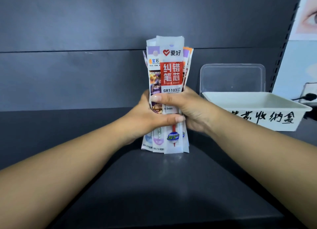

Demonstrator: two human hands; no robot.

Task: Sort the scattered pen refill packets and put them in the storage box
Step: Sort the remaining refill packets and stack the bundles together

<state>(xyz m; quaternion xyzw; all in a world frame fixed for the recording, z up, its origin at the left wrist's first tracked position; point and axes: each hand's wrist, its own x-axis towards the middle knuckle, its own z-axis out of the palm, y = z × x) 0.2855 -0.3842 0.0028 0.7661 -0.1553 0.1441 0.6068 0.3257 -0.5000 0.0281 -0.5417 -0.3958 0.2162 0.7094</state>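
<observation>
A bundle of several pen refill packets (169,71) stands upright on the dark shelf, its lower ends touching the surface. The front packet is white with a red label. My left hand (145,119) wraps the bundle from the left, thumb across the front. My right hand (188,108) grips it from the right, fingers over the front a little higher. The white storage box (257,115) with black handwritten characters sits to the right of the bundle, open at the top, with nothing visible inside.
A clear plastic lid (232,77) leans upright behind the box against the dark back wall. A poster (305,14) hangs at the far right, and a black cable (307,97) lies beside the box. The dark shelf surface (154,186) stretches toward me.
</observation>
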